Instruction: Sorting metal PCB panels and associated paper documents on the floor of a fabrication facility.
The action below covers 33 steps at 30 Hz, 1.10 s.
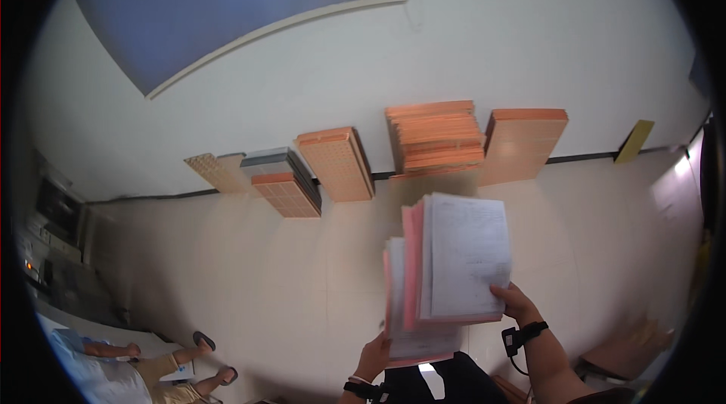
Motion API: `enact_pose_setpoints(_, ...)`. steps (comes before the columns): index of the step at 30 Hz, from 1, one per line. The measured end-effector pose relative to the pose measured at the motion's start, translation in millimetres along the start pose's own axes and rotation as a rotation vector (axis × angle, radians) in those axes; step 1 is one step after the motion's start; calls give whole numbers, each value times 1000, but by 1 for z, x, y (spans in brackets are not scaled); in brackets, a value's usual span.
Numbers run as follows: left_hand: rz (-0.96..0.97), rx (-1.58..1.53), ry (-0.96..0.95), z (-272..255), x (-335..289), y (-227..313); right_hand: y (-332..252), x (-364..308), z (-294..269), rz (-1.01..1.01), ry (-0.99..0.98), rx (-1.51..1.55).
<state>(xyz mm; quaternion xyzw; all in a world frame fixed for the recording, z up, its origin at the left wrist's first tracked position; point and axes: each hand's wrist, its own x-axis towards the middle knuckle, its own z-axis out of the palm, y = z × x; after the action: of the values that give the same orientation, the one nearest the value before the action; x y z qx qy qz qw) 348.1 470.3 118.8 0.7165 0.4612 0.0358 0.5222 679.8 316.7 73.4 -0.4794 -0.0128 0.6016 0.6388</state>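
Two overlapping stacks of white and pink paper sheets are in my hands, in front of my body. With its thumb over the right edge, my right hand grips the upper paper stack, whose top sheet is white with faint marks. Lower and to the left, my left hand closes round the left edge of the lower paper stack. The upper stack covers much of the lower one. Fingers under the sheets are hidden. Both wrists wear dark bands.
Against the far wall lean tile-like panels, a tall pile of orange-edged sheets and a tan board. A yellow strip stands farther right. At lower left a person sits beside a desk. A cardboard box is at lower right.
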Motion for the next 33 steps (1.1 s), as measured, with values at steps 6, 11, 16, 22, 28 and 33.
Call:
enact_pose_setpoints(6, -82, -166, 99, -62, 55, -147, 3, 122, 64, 139, -134, -645)
enact_pose_setpoints(11, -195, -118, -42, -138, 113, -248, -3, 241, 143, 298, -430, -1340)
enact_pose_setpoints(16, -566, -275, -3, -160, 168, -356, 71, 388, 209, 40, -956, -1938)
enact_pose_setpoints(22, -359, -45, 78, -83, 263, -515, 253, 561, 184, -347, -1298, -2184)
enact_pose_setpoints(28, -357, -111, 190, -26, 309, -627, 376, 656, 159, -761, -1253, -2307)
enact_pose_setpoints(33, -439, -399, 305, -10, 302, -712, 365, 727, 152, -697, -1379, -2065)
